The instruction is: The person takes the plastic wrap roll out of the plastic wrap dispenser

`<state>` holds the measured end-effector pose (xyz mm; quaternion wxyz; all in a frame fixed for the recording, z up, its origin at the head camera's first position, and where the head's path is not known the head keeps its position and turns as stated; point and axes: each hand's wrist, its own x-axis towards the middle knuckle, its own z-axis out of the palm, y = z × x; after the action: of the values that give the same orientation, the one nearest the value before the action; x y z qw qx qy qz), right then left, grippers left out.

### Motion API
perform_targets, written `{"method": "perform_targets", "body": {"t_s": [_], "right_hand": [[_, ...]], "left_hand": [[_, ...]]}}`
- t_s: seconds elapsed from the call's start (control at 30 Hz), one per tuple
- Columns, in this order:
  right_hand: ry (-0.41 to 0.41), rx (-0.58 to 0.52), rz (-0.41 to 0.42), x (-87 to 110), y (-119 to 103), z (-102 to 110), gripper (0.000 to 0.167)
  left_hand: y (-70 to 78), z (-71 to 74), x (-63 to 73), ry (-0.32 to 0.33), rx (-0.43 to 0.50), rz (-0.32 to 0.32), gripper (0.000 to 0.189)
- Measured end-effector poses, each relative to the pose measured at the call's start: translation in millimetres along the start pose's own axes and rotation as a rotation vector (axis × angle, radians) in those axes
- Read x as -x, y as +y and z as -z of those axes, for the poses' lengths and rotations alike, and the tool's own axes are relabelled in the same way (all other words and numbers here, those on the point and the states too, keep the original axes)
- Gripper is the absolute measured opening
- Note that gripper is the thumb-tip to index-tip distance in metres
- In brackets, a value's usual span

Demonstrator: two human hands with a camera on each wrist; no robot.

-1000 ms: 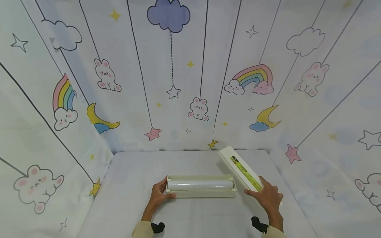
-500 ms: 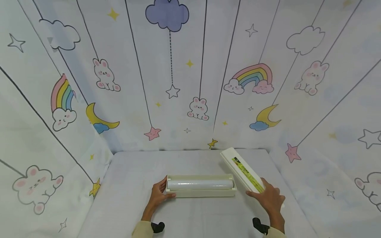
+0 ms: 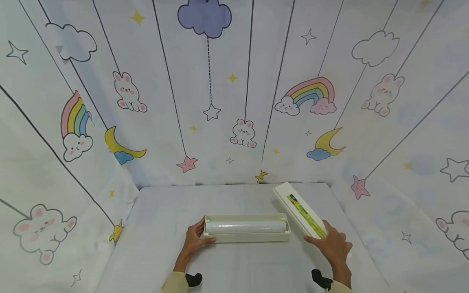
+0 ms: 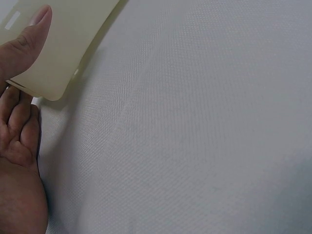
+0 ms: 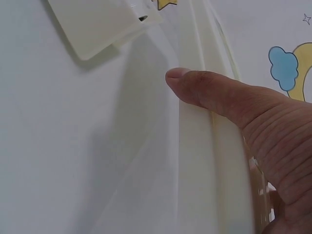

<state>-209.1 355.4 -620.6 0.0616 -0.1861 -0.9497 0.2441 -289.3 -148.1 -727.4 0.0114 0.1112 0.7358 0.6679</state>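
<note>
In the head view, a long cream cling film dispenser box [image 3: 249, 238] lies on the table with its top off. A shiny whitish roll of film [image 3: 245, 226] fills its trough. My left hand [image 3: 195, 239] grips the box's left end, thumb on the front wall and fingers behind the end; the left wrist view shows this thumb [image 4: 30, 41] flat on the cream wall. My right hand [image 3: 332, 244] holds the long white lid [image 3: 289, 199] by its near end, tilted away to the upper left. A green-yellow label [image 3: 305, 215] runs along the lid. In the right wrist view, the thumb [image 5: 209, 90] presses its side.
A white cloth covers the table [image 3: 234, 268]. Behind and at both sides rise white fabric walls [image 3: 220, 142] printed with rabbits, stars, clouds and rainbows. Dark straps [image 3: 193, 279] show at both wrists. The box's right end sits close to the lid's side.
My right hand has shifted slightly right with the lid, widening the gap to the box. The left hand and the box stay in place.
</note>
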Motion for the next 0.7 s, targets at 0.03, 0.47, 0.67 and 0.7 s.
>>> {"method": "perform_targets", "body": {"t_s": [0.03,0.47,0.67,0.7], "right_hand": [[0.001,-0.001,-0.001,-0.2,1,-1,0.104],[-0.011,-0.01,-0.038,3.6,8,-5,0.107],[-0.032,0.0,-0.068,4.8,13,-6,0.108],[-0.033,-0.001,-0.074,4.4,15,-7,0.109]], "left_hand": [[0.4,-0.2,-0.3,0.002,0.007,0.011,0.107],[3.6,0.6,-0.9,0.008,-0.006,0.042,0.105],[-0.1,1.2,-1.8,0.007,-0.001,0.051,0.107],[0.0,1.2,-1.8,0.005,0.001,0.045,0.107]]}}
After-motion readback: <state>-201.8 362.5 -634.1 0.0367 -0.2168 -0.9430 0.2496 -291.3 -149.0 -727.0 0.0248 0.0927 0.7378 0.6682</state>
